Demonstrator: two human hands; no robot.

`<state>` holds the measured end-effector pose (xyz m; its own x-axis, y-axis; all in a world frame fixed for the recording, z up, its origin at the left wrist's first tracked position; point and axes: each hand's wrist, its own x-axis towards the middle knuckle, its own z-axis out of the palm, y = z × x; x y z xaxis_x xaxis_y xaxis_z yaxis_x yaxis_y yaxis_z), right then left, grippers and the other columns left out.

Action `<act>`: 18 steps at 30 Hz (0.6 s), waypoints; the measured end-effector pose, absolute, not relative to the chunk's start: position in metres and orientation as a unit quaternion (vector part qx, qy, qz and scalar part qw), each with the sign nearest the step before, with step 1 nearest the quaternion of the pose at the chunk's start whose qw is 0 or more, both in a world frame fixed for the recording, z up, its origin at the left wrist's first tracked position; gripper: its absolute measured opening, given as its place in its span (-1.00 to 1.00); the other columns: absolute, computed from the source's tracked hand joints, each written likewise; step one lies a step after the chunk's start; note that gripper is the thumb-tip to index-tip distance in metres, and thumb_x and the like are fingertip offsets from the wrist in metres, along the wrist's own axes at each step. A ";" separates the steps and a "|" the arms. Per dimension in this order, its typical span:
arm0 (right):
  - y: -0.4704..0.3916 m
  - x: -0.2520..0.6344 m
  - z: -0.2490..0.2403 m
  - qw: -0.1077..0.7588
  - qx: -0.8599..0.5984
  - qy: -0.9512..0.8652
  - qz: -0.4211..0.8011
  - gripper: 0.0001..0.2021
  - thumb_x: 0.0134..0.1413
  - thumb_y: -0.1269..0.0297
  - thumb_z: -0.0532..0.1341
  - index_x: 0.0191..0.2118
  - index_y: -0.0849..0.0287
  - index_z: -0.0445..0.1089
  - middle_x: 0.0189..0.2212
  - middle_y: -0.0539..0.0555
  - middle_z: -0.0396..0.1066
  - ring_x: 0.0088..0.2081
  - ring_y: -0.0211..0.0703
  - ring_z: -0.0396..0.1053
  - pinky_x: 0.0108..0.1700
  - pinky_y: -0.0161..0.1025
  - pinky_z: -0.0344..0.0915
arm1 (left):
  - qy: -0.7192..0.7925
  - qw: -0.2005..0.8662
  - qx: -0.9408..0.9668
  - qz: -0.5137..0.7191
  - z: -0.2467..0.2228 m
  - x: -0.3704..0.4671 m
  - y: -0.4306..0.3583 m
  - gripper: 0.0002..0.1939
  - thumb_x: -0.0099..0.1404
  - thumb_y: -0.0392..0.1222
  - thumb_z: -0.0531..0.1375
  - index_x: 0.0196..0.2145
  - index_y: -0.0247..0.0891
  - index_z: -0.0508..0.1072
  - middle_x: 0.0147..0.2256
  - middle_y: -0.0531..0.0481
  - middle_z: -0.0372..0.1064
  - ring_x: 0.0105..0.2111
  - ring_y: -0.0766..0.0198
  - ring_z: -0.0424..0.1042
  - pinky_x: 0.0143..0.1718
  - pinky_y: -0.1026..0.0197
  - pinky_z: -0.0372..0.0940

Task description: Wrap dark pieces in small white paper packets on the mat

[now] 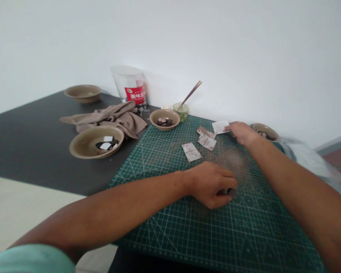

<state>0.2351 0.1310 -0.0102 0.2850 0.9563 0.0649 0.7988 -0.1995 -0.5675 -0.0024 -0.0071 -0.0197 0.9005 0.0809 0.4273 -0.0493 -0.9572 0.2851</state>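
Observation:
My left hand (213,185) is closed above the green cutting mat (261,227), fingers curled round a small grey piece (230,192) that mostly hides in the grip. Farther back, my right hand (241,132) pinches the right edge of a white sheet of paper or tissue (220,127) with faint brown marks. Close to that sheet lie a brownish folded piece (206,132) and a stained white piece (207,142). Another stained, creased piece (191,152) rests nearer to me, to the left. Brown smudges mark the mat between my hands.
A bowl with dark and white pieces (82,146) stands left, before a crumpled brown cloth (108,117). Behind are another bowl (83,91) and a clear plastic tub (127,81). A small bowl (165,113), a glass with chopsticks (182,110) and a right-hand bowl (268,128) line the wall.

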 end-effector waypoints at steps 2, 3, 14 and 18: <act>0.124 0.237 -0.009 0.304 -0.736 -0.585 0.151 -0.71 0.12 0.21 0.18 -0.17 0.19 0.59 -0.26 0.23 0.61 -0.31 0.02 0.49 -0.31 -0.13 0.36 | 0.010 0.148 0.964 0.221 -0.019 -0.003 -0.007 -0.89 0.29 -0.14 0.21 -0.26 -0.20 0.43 -0.28 -0.01 0.44 -0.30 0.22 0.45 -0.26 0.17 0.32; 0.119 0.238 -0.008 0.326 -0.726 -0.588 0.144 -0.68 0.15 0.19 0.15 -0.13 0.19 0.58 -0.23 0.23 0.61 -0.28 0.03 0.50 -0.29 -0.13 0.36 | 0.011 0.149 0.964 0.221 -0.019 -0.003 -0.008 -0.89 0.28 -0.14 0.22 -0.27 -0.20 0.42 -0.28 -0.01 0.44 -0.30 0.22 0.45 -0.26 0.16 0.32; 0.040 0.258 -0.023 0.360 -0.705 -0.610 0.041 -0.64 0.14 0.06 0.20 -0.11 0.18 0.57 -0.23 0.15 0.59 -0.19 0.05 0.47 -0.08 -0.08 0.30 | 0.017 0.155 0.964 0.217 -0.019 -0.001 -0.009 -0.88 0.29 -0.15 0.21 -0.23 -0.21 0.45 -0.28 0.01 0.45 -0.30 0.23 0.45 -0.26 0.18 0.31; 0.033 0.263 -0.027 0.352 -0.718 -0.601 0.013 -0.64 0.15 0.01 0.19 -0.18 0.19 0.55 -0.28 0.15 0.57 -0.26 0.04 0.43 -0.12 -0.08 0.27 | 0.019 0.151 0.964 0.217 -0.018 -0.002 -0.008 -0.87 0.29 -0.14 0.22 -0.24 -0.21 0.44 -0.28 0.01 0.45 -0.31 0.22 0.44 -0.28 0.18 0.30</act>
<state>0.2630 0.0327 -0.0268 0.2780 0.8714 0.4042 0.8531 -0.0306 -0.5208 -0.0019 -0.0085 -0.0185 0.9052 0.1021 0.4125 -0.0285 -0.9539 0.2986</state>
